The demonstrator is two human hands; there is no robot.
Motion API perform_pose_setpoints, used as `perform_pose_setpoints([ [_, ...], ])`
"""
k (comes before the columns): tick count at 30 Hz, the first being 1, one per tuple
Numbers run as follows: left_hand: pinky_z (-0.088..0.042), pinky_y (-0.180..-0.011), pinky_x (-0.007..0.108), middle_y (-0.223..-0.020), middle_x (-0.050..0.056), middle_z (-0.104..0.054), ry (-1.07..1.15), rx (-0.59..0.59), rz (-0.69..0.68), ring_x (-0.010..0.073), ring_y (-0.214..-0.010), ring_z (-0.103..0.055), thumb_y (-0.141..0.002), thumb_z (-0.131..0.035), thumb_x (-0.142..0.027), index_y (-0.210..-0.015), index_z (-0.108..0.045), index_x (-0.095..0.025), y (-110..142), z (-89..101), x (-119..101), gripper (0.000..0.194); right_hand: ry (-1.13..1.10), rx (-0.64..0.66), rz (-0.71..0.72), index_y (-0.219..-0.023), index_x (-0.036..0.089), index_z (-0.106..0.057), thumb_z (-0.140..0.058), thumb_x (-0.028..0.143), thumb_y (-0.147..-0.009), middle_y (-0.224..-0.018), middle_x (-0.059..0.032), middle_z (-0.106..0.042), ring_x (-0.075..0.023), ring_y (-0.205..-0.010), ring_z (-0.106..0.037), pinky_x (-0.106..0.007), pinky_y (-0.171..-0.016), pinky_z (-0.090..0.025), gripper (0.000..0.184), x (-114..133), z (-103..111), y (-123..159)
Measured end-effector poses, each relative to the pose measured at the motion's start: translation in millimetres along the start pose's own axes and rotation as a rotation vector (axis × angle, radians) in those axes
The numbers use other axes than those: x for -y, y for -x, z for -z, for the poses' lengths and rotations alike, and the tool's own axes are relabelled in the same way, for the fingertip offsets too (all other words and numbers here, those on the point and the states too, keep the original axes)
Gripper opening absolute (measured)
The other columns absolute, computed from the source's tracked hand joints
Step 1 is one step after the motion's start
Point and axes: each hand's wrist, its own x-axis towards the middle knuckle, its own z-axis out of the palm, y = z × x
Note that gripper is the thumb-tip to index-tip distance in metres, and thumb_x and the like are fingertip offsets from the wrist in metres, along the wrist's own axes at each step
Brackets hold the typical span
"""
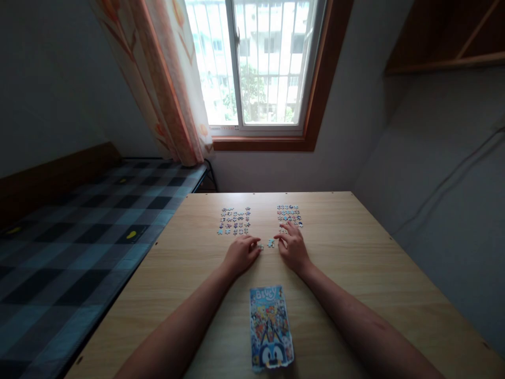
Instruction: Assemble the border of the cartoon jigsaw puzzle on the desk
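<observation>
My left hand (242,253) rests on the table with its fingers curled together, and a small puzzle piece (261,247) shows at its fingertips. Just to the right of that lie a few light-blue puzzle pieces (271,243), which look joined. Beside them is my right hand (292,246), its fingers bent and apart, the index finger pointing at the joined pieces. Loose puzzle pieces stand in rows as a left group (234,218) and a right group (289,212). The fingers of my right hand cover part of the right group's lower edge.
A blue picture box (270,326) with a cartoon dog lies between my forearms on the wooden table (173,273). A bed (94,205) with a checked cover adjoins the left side. Behind the table are a curtain (169,84) and a barred window (268,68).
</observation>
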Motion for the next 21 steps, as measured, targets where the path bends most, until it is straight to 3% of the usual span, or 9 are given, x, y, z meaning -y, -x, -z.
perform_pose_setpoints([
  [5, -0.048, -0.092, 0.036, -0.101, 0.006, -0.071, -0.013, 0.023, -0.041, 0.0223, -0.097, -0.062, -0.083, -0.072, -0.026, -0.1, -0.078, -0.023, -2.2, -2.5, 0.4, 0.018, 0.024, 0.018, 0.026, -0.092, 0.023, -0.078, -0.054, 0.011, -0.083, -0.135, -0.0092, -0.061, -0.0298, -0.144, -0.036, -0.056, -0.121, -0.024, 0.029, 1.5, 2.3, 0.9],
  [14, -0.048, -0.09, 0.035, -0.102, 0.006, -0.068, -0.028, 0.054, 0.009, 0.0222, -0.097, -0.061, -0.081, -0.072, -0.029, -0.095, -0.077, -0.024, -5.8, -1.4, -5.1, 0.016, 0.085, 0.1, 0.026, -0.097, 0.026, -0.079, -0.057, 0.017, -0.086, -0.144, -0.009, -0.055, -0.0337, -0.147, -0.032, -0.063, -0.12, -0.018, 0.026, 4.9, 3.2, 1.3],
  [21, -0.048, -0.09, 0.035, -0.101, 0.006, -0.066, -0.018, 0.08, 0.035, 0.0225, -0.098, -0.061, -0.08, -0.072, -0.029, -0.093, -0.076, -0.024, -9.5, -2.4, -5.2, 0.014, 0.081, 0.117, 0.007, -0.104, 0.025, -0.079, -0.058, 0.021, -0.088, -0.155, -0.0096, -0.044, -0.0338, -0.152, -0.022, -0.062, -0.121, -0.016, 0.026, 8.7, 5.3, -0.4],
])
